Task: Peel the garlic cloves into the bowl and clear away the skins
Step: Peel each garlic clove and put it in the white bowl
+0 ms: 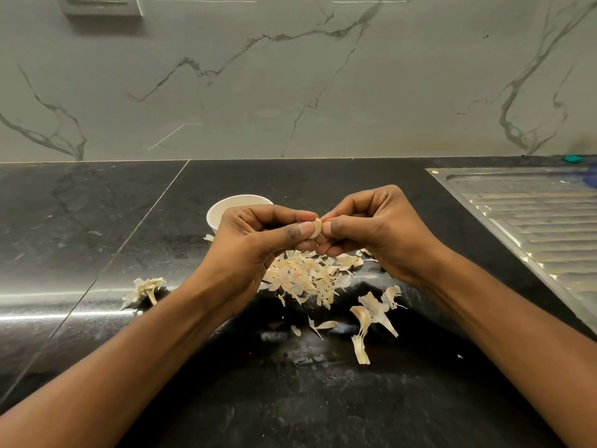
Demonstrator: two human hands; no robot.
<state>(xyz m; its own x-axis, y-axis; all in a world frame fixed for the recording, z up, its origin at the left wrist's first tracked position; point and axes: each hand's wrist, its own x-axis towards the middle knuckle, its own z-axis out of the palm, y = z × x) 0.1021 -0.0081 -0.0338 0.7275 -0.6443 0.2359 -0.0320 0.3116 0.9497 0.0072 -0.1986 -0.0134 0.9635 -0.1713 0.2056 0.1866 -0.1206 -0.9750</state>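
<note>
The small garlic clove (317, 228) could well have slipped from so light a fingertip pinch into the skin pile (307, 276) at six o'clock. Left hand (258, 244) and right hand (374, 227) both pinched the clove between them. The white bowl (237, 203) stood at ten o'clock, behind the left hand.

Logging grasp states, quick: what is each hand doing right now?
Left hand: pinches the garlic clove.
Right hand: pinches the same clove from the other side.
</note>
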